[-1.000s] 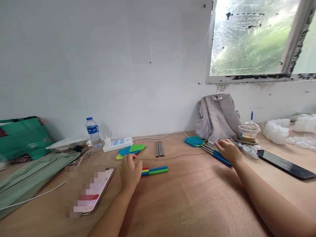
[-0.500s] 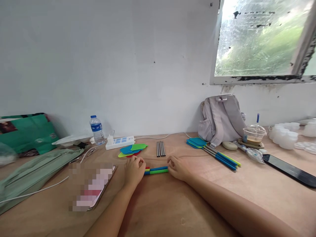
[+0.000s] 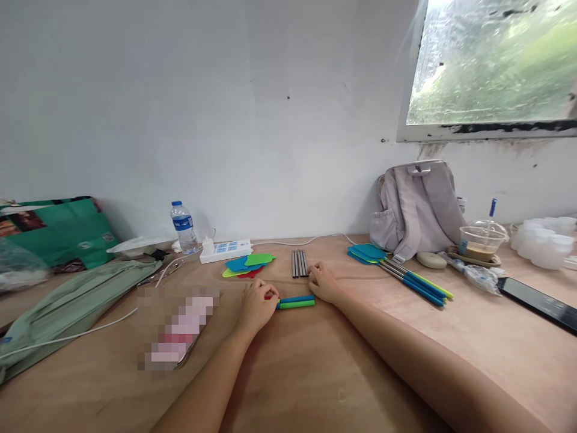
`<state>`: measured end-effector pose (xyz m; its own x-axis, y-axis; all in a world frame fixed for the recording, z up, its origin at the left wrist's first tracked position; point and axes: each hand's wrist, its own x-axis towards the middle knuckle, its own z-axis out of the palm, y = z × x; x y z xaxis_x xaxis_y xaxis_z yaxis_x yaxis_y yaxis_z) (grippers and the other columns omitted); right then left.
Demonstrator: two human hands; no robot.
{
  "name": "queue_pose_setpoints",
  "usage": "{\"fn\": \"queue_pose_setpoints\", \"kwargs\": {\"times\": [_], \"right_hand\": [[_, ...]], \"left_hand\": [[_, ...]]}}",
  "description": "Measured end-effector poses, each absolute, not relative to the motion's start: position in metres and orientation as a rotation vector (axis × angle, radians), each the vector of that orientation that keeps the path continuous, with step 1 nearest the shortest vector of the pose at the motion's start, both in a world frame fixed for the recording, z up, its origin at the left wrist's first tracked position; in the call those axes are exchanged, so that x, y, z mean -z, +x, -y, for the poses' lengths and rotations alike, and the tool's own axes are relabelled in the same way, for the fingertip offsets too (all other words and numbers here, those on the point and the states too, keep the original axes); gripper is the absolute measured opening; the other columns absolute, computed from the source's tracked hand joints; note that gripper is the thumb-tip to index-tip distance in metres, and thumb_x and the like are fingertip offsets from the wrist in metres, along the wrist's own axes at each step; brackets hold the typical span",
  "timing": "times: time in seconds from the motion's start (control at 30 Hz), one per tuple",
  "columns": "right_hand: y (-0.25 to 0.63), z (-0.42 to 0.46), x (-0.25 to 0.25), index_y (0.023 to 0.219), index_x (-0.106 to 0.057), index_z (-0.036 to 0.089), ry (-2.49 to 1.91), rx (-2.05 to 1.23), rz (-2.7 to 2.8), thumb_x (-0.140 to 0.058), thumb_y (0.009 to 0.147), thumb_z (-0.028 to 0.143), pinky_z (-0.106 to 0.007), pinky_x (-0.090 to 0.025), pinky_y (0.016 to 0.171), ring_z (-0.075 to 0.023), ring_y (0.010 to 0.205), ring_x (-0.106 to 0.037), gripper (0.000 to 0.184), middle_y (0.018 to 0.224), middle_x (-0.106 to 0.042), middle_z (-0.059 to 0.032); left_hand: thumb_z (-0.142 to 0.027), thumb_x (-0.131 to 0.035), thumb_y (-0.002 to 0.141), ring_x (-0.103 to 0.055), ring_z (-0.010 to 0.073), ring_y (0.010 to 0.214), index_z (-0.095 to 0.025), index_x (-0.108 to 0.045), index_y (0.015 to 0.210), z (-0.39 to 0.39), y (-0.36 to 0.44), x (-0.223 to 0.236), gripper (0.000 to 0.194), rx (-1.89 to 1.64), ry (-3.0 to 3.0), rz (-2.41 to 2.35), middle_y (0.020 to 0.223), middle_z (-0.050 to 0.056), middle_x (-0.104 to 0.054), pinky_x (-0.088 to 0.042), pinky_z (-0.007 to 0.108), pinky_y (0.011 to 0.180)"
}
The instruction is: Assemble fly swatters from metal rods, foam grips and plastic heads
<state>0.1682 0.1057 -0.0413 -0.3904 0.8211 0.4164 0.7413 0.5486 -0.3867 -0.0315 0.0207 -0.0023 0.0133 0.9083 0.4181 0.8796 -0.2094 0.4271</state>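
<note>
Short coloured tubes lie in a row in front of me; a blue tube [image 3: 300,299] and a green tube [image 3: 297,304] stick out to the right. My left hand [image 3: 258,305] is closed around the left end of this row, where bits of red and yellow show under the fingers. Just beyond, several metal rods [image 3: 299,264] lie side by side. My right hand [image 3: 324,285] has its bent fingers apart, the fingertips at the near right end of the rods; whether they touch is unclear. Leaf-shaped plastic swatter heads [image 3: 247,263] are piled behind my left hand.
Assembled swatters [image 3: 401,273] lie at right before a backpack [image 3: 415,210]. A phone [image 3: 184,328] and a cable are at left, with a power strip [image 3: 225,251] and water bottle [image 3: 184,228] behind. A drink cup [image 3: 482,240] and a black phone [image 3: 536,304] stand farther right.
My right hand has left the right end of the coloured tubes and moved forward to the metal rods. My left hand stays at the tubes' left end. The view has shifted slightly.
</note>
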Motion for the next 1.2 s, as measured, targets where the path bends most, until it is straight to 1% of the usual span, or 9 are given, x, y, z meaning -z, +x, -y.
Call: {"fn": "queue_pose_setpoints", "kwargs": {"times": [0.07, 0.2, 0.37, 0.53, 0.7, 0.83, 0.97, 1.07, 1.2], "right_hand": [[0.168, -0.106, 0.043, 0.099, -0.048, 0.015, -1.250, -0.170, 2.237, -0.046, 0.073, 0.010, -0.029, -0.038, 0.077, -0.0166, 0.084, -0.048, 0.026, 0.099, -0.042, -0.0085], [0.166, -0.106, 0.044, 0.101, -0.049, 0.015, -1.251, -0.122, 2.262, -0.045, 0.074, 0.012, -0.031, -0.036, 0.082, -0.0196, 0.091, -0.046, 0.027, 0.100, -0.045, -0.0089], [0.167, -0.105, 0.042, 0.101, -0.051, 0.016, -1.287, -0.084, 2.265, -0.045, 0.074, 0.013, -0.031, -0.034, 0.082, -0.0201, 0.092, -0.046, 0.028, 0.100, -0.047, -0.0086], [0.169, -0.104, 0.041, 0.102, -0.052, 0.018, -1.329, -0.073, 2.248, -0.046, 0.075, 0.016, -0.032, -0.033, 0.082, -0.0204, 0.093, -0.046, 0.028, 0.103, -0.048, -0.0085], [0.169, -0.104, 0.039, 0.098, -0.054, 0.018, -1.328, -0.078, 2.239, -0.047, 0.074, 0.016, -0.030, -0.031, 0.084, -0.0195, 0.097, -0.045, 0.025, 0.102, -0.053, -0.0065], [0.169, -0.102, 0.037, 0.091, -0.054, 0.017, -1.337, -0.076, 2.214, -0.047, 0.074, 0.015, -0.028, -0.032, 0.082, -0.0182, 0.093, -0.046, 0.019, 0.098, -0.056, -0.0062], [0.170, -0.100, 0.034, 0.085, -0.056, 0.016, -1.349, -0.074, 2.203, -0.047, 0.073, 0.013, -0.027, -0.033, 0.077, -0.0183, 0.088, -0.048, 0.015, 0.089, -0.057, -0.0061], [0.173, -0.098, 0.032, 0.087, -0.058, 0.017, -1.338, -0.080, 2.214, -0.048, 0.071, 0.011, -0.026, -0.034, 0.076, -0.0179, 0.085, -0.049, 0.019, 0.086, -0.058, -0.0053], [0.176, -0.098, 0.032, 0.093, -0.060, 0.018, -1.309, -0.091, 2.238, -0.044, 0.073, 0.008, -0.025, -0.034, 0.077, -0.0164, 0.086, -0.050, 0.027, 0.089, -0.060, -0.0049]], "left_hand": [[-0.014, -0.047, 0.069, -0.049, 0.0192, 0.084, -0.023, -0.066, 0.064, -0.021, -0.031, 0.003, 0.022, -0.954, 2.215, -1.924, 0.076, 0.002, -0.050, -0.038, 0.032, 0.080], [-0.013, -0.047, 0.068, -0.047, 0.0194, 0.086, -0.025, -0.068, 0.068, -0.020, -0.031, 0.004, 0.024, -0.934, 2.285, -1.848, 0.080, 0.002, -0.050, -0.038, 0.033, 0.081], [-0.010, -0.046, 0.068, -0.046, 0.0200, 0.087, -0.024, -0.068, 0.068, -0.014, -0.028, 0.001, 0.026, -0.878, 2.362, -1.713, 0.084, 0.002, -0.053, -0.038, 0.034, 0.080], [-0.007, -0.046, 0.065, -0.045, 0.0205, 0.086, -0.023, -0.066, 0.068, -0.013, -0.028, -0.001, 0.026, -0.831, 2.386, -1.630, 0.081, 0.002, -0.053, -0.038, 0.035, 0.080], [-0.006, -0.045, 0.066, -0.046, 0.0207, 0.087, -0.023, -0.065, 0.068, -0.013, -0.028, -0.002, 0.026, -0.816, 2.399, -1.579, 0.081, 0.002, -0.055, -0.038, 0.035, 0.080], [-0.006, -0.044, 0.067, -0.046, 0.0207, 0.087, -0.022, -0.064, 0.067, -0.012, -0.027, -0.003, 0.026, -0.806, 2.421, -1.536, 0.080, 0.002, -0.057, -0.038, 0.035, 0.081], [-0.007, -0.044, 0.068, -0.047, 0.0208, 0.087, -0.022, -0.064, 0.068, -0.011, -0.026, -0.004, 0.025, -0.798, 2.432, -1.524, 0.081, 0.002, -0.058, -0.038, 0.035, 0.081], [-0.009, -0.044, 0.069, -0.047, 0.0208, 0.088, -0.022, -0.063, 0.068, -0.011, -0.026, -0.003, 0.023, -0.785, 2.426, -1.543, 0.081, 0.002, -0.058, -0.037, 0.035, 0.081], [-0.011, -0.043, 0.071, -0.048, 0.0207, 0.087, -0.022, -0.063, 0.073, -0.011, -0.026, -0.003, 0.023, -0.787, 2.439, -1.530, 0.081, 0.002, -0.059, -0.037, 0.035, 0.080]]}}
